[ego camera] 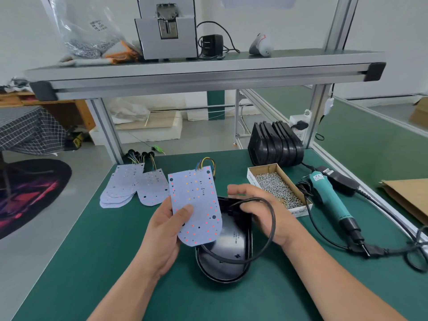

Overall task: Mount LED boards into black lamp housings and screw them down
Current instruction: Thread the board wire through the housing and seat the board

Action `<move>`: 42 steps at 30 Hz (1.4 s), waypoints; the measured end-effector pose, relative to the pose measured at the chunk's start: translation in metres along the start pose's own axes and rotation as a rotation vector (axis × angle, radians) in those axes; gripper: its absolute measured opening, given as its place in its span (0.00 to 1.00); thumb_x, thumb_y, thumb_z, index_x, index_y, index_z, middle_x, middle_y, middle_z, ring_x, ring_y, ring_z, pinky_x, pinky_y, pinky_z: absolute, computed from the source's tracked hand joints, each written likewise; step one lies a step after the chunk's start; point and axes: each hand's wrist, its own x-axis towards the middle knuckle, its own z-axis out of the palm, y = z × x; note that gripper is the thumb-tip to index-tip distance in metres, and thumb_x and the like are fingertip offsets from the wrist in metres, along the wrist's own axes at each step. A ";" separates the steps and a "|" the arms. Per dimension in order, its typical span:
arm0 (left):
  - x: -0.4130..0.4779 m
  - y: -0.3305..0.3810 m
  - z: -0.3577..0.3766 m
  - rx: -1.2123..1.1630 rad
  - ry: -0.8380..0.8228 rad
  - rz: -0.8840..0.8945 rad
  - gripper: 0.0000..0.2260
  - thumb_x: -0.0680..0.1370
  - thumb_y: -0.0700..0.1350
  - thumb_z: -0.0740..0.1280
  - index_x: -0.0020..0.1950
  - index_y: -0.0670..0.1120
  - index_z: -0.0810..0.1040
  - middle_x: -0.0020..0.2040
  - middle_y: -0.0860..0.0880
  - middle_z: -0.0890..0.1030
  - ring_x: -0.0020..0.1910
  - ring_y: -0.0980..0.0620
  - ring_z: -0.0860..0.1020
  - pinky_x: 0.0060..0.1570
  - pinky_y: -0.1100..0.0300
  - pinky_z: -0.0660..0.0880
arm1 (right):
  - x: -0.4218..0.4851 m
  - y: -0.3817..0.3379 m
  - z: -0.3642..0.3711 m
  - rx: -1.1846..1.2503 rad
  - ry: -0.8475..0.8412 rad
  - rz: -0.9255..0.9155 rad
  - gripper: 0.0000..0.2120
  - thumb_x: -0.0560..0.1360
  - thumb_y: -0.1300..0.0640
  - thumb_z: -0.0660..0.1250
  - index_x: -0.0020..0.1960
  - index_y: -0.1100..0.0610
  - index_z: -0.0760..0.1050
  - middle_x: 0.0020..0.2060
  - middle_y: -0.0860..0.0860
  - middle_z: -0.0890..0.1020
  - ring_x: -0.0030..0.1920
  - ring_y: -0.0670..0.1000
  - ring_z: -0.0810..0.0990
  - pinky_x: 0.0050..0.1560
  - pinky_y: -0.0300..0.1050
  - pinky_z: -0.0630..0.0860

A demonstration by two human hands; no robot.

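Head view: left hand [162,228] is pinching a flat white LED board [196,205], thumb pressing its face, fingers behind. The board is tongue-shaped, rounded at the near end, dotted with red and orange LEDs, coloured wires sprouting from the far edge. It is hanging tilted over the lamp housing [222,262], a glossy black oval shell lying open-side up on the green mat [115,251]. Right hand [259,212] is curling round the housing's far rim, apparently gripping it; the fingertips are hidden. A black cable [271,228] is looping over that wrist. More boards [120,188] are lying fanned at left. A cardboard box of silver screws [275,186] and a teal screwdriver [328,195] are resting to the right.
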 end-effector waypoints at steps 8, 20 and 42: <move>0.001 -0.009 0.012 0.025 -0.182 0.050 0.14 0.86 0.40 0.65 0.71 0.45 0.80 0.67 0.40 0.83 0.64 0.41 0.83 0.58 0.52 0.82 | 0.006 0.005 0.011 -0.075 -0.030 -0.023 0.12 0.81 0.75 0.58 0.58 0.75 0.78 0.70 0.63 0.77 0.72 0.55 0.76 0.73 0.48 0.71; 0.000 -0.018 0.021 0.305 0.034 0.072 0.12 0.78 0.47 0.70 0.61 0.56 0.84 0.59 0.48 0.88 0.56 0.47 0.86 0.51 0.57 0.83 | 0.007 -0.006 0.011 0.308 -0.078 0.108 0.21 0.82 0.50 0.65 0.68 0.62 0.80 0.70 0.59 0.80 0.71 0.64 0.78 0.68 0.63 0.75; 0.022 -0.004 -0.010 0.434 -0.250 -0.068 0.18 0.82 0.40 0.70 0.70 0.54 0.82 0.67 0.48 0.84 0.68 0.47 0.82 0.66 0.52 0.80 | 0.008 -0.004 0.017 0.465 0.018 0.173 0.16 0.79 0.61 0.67 0.61 0.71 0.81 0.60 0.68 0.83 0.57 0.64 0.86 0.59 0.57 0.83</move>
